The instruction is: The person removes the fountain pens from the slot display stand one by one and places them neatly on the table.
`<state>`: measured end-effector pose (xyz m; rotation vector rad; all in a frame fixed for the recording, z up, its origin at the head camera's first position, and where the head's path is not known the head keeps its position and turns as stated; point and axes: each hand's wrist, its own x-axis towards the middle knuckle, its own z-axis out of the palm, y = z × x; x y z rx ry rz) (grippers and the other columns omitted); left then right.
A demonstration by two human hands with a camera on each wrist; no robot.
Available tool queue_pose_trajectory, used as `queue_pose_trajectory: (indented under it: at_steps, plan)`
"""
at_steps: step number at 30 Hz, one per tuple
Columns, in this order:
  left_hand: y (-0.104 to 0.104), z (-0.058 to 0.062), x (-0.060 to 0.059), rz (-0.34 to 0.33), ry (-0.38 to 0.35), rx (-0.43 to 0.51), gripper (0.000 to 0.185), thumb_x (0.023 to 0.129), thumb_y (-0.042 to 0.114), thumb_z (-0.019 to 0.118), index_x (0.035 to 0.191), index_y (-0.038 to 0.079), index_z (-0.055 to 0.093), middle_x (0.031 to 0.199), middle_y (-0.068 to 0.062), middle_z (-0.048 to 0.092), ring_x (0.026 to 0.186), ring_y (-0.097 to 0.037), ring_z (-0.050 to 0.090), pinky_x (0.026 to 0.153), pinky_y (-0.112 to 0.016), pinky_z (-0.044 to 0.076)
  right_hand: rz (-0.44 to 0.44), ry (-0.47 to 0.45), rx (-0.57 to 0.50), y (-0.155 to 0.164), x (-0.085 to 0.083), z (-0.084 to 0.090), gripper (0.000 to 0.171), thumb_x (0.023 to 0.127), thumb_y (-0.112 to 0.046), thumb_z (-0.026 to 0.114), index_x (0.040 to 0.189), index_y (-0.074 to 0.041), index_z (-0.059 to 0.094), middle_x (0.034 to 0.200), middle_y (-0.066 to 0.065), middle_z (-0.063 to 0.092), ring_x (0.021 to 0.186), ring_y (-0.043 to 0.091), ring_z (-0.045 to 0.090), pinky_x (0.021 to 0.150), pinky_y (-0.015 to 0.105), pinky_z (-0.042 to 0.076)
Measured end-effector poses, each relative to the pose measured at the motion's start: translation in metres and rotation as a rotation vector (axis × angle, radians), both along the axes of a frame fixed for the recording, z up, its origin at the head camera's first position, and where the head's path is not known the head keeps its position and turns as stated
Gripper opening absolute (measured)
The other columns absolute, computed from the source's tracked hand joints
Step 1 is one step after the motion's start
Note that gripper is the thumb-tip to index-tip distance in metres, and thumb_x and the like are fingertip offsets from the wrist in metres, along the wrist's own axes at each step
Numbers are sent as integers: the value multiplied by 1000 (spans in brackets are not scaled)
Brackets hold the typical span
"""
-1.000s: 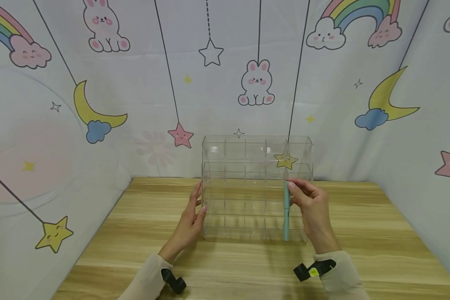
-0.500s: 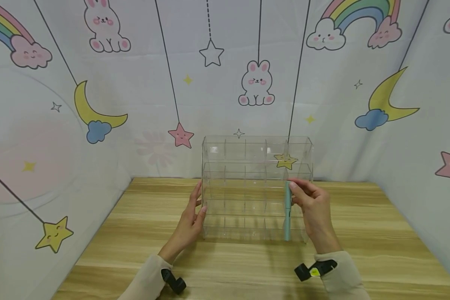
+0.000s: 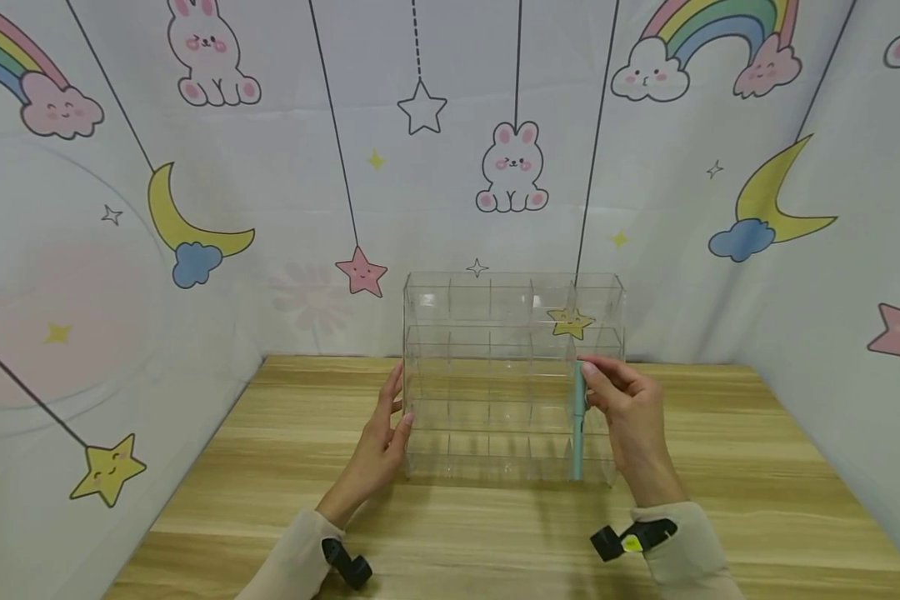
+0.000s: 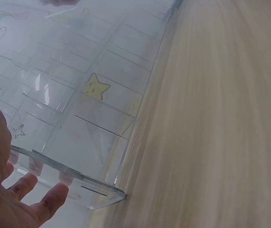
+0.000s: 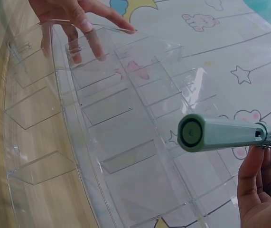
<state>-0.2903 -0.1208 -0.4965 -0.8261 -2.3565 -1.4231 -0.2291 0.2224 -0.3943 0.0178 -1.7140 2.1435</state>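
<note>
The right hand (image 3: 630, 417) pinches a green pen (image 3: 577, 433) near its top, fingers curled round it. The pen stands straight up at the front right of the clear box (image 3: 513, 375), which sits on the wooden surface (image 3: 270, 467). To do this well, I think the pen should stay straight and go slowly down into one little slot, not bump the thin walls. The left hand (image 3: 382, 442) rests flat on the box's left side, fingers straight and loose, gripping nothing, holding the box steady.
</note>
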Motion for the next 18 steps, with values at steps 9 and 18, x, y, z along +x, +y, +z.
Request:
queue_pose_trajectory:
  at_steps: [9, 18]
  plan:
    - [0, 0, 0, -3, -2, 0, 77, 112, 5, 51, 174, 17, 7, 177, -25, 23, 138, -61, 54, 85, -47, 65, -3, 5, -7, 1, 1, 0, 11, 102, -11, 74, 108, -6, 82, 91, -8, 79, 76, 5, 67, 67, 21, 56]
    - [0, 0, -1, -14, 7, 10, 79, 112, 4, 51, 175, 21, 6, 177, -24, 22, 137, -61, 55, 85, -46, 66, -12, 7, -20, 2, 0, 1, 9, 102, -10, 74, 105, -8, 82, 89, -8, 77, 74, 5, 66, 66, 21, 57]
